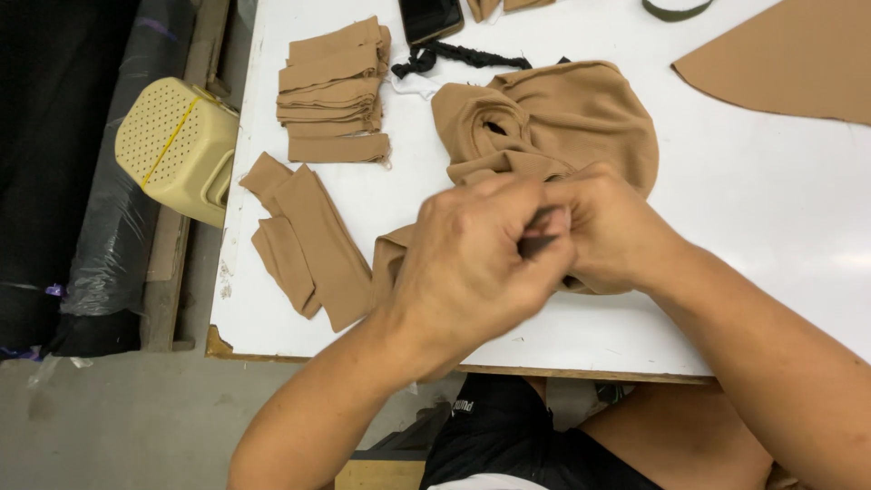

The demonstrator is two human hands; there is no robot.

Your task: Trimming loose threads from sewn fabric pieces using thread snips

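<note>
My left hand [472,263] and my right hand [612,227] meet over the white table [771,200], fingers pinched together on a small dark thing [537,243] between them; what it is I cannot tell. Under and behind the hands lies a crumpled tan knit fabric piece [553,118], whose lower edge the hands cover. A strip of the same tan cloth [390,259] pokes out to the left of my left hand.
A stack of folded tan strips [334,91] sits at the back left, and loose tan strips [304,240] lie nearer. A black cord [463,57], a dark phone [430,18] and a large tan sheet [789,63] lie further back. A yellow perforated stool [177,145] stands beside the table.
</note>
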